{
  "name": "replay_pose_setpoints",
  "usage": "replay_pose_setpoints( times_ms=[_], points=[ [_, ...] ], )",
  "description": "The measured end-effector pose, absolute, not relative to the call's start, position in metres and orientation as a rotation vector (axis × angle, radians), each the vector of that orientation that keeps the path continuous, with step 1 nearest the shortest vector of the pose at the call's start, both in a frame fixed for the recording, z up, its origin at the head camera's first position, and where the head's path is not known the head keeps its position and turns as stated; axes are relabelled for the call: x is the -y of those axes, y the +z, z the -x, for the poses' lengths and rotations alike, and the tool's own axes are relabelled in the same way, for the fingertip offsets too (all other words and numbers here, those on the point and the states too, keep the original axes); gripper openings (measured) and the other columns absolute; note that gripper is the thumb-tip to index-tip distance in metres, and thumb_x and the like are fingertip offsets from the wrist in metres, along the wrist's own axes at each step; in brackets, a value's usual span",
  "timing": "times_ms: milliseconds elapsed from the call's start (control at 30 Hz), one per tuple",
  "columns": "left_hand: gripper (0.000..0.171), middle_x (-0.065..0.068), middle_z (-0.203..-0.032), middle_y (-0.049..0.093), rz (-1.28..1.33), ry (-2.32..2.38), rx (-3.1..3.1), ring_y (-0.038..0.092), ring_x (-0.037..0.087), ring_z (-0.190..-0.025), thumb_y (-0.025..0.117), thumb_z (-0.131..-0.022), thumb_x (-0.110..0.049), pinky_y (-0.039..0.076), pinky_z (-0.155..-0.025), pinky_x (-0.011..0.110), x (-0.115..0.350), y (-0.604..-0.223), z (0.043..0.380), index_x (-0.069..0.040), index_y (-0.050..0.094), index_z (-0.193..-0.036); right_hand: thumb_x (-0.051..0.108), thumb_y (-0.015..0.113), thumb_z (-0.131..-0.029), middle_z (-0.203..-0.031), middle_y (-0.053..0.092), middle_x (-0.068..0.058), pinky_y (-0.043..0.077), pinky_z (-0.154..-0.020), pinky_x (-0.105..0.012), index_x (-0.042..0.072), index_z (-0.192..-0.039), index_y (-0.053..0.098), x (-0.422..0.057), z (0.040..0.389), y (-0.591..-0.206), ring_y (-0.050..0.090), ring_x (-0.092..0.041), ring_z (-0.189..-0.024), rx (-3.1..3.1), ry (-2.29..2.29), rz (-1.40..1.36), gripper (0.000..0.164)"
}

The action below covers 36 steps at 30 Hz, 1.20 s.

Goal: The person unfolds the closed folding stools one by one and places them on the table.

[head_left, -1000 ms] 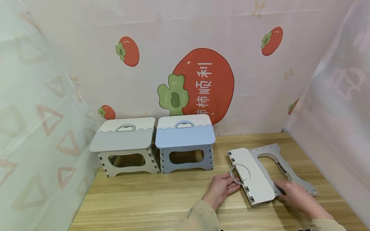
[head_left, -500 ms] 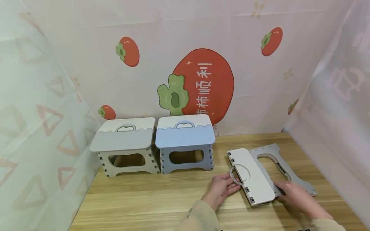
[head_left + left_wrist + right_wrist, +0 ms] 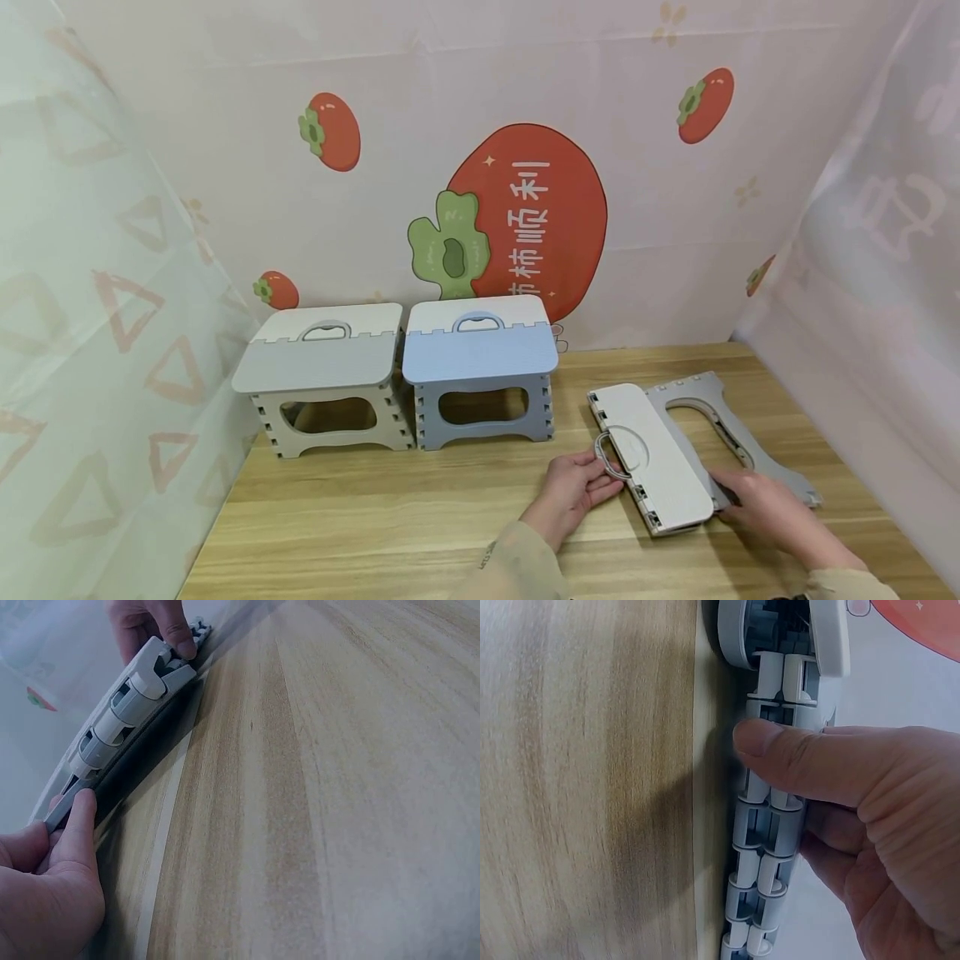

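A partly folded step stool [image 3: 667, 462], white on its top panel and grey on its leg frame, lies flat at the right of the table. My left hand [image 3: 573, 492] pinches the small carry handle [image 3: 609, 457] at the stool's left edge, thumb above and fingers beneath. At the near edge my right hand [image 3: 765, 508] grips the hinged side of the leg frame; in the right wrist view its thumb [image 3: 761, 739] presses over the row of hinge knuckles [image 3: 761, 862]. The left wrist view shows the stool's edge [image 3: 112, 724] tilted, with both hands on it.
Two unfolded step stools stand side by side at the back left: a grey and white one [image 3: 322, 375] and a blue and white one [image 3: 480, 367]. Behind the wooden table [image 3: 360, 525] hangs a pale cloth [image 3: 360, 225] printed with persimmons, and more cloth covers both sides.
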<state>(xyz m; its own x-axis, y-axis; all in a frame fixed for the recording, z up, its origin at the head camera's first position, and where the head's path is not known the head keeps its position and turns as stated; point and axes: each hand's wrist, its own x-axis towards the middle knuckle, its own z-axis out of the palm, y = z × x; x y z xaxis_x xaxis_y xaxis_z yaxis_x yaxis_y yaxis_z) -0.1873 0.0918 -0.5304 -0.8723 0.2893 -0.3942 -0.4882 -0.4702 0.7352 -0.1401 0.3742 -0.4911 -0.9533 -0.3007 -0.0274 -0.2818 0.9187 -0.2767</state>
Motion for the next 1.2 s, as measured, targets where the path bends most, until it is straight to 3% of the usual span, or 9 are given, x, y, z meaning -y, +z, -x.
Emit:
replay_pose_setpoints(
  times_ms=[633,833,1200],
  points=[
    [0.031,0.024,-0.105,0.072,0.209,2.376,-1.182,0.074,0.028,-0.095,0.061,-0.097,0.004,0.059,-0.093,0.045,-0.083,-0.509,0.187,0.016,0.061,-0.126,0.011,0.087,-0.076,-0.108,0.076,-0.017,0.060,-0.078,-0.046,-0.005,-0.124,0.069,-0.376,0.128,-0.485,0.072,-0.036,-0.097,-3.076,-0.504,0.477,0.053],
    [0.032,0.023,-0.105,0.073,0.174,2.397,-1.149,0.075,0.028,-0.095,0.063,-0.096,0.003,0.059,-0.093,0.044,-0.080,-0.500,0.188,0.016,0.061,-0.125,0.019,0.089,-0.072,-0.107,0.077,-0.015,0.061,-0.077,-0.044,-0.001,-0.122,0.072,-0.375,0.126,-0.482,0.072,-0.034,-0.096,-3.137,-0.503,0.519,0.056],
    [0.030,0.017,-0.098,0.075,0.127,2.411,-1.129,0.075,0.027,-0.093,0.066,-0.095,0.001,0.060,-0.090,0.043,-0.078,-0.487,0.192,0.016,0.064,-0.121,0.023,0.089,-0.074,-0.107,0.076,-0.021,0.061,-0.078,-0.046,-0.003,-0.124,0.070,-0.376,0.125,-0.478,0.073,-0.035,-0.095,-3.142,-0.586,0.556,0.060]
  ],
)
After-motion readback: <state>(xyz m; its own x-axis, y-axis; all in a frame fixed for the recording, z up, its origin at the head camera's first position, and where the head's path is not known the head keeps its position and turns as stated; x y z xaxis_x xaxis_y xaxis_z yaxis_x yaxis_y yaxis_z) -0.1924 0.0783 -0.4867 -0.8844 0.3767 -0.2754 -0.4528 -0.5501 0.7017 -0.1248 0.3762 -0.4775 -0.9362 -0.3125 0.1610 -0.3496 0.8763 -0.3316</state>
